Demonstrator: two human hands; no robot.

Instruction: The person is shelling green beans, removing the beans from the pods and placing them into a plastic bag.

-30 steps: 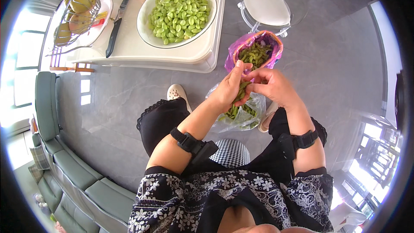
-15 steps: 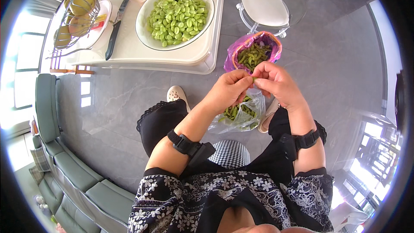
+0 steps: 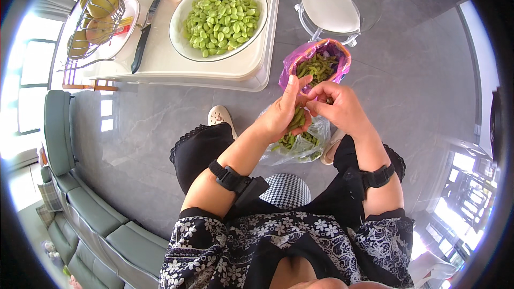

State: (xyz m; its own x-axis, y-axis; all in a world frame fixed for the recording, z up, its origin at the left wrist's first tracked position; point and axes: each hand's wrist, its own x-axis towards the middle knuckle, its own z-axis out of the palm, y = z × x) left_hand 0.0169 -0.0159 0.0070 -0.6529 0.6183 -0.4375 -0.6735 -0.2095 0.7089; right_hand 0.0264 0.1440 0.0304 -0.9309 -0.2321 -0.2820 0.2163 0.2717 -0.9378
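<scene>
My left hand is turned palm inward with its thumb raised, and several green bean pods lie cradled in its curled fingers. Close against it, my right hand pinches thumb and forefinger together at the left fingertips; what sits in that pinch is hidden. Below both hands, a clear plastic bag of green pods rests between my feet, partly covered by the left hand. Just beyond the hands stands a bin lined with a purple bag, holding darker pods or husks.
A white bowl of shelled green beans stands on the table at the far left. Beside it lie a black-handled knife and a wire fruit basket. A white-seated chair is beyond the bin.
My left hand has turned from a fingertip pinch to a raised thumb, showing the pods in its palm. The right hand has shifted slightly down; the green bit between the fingertips is no longer visible.
</scene>
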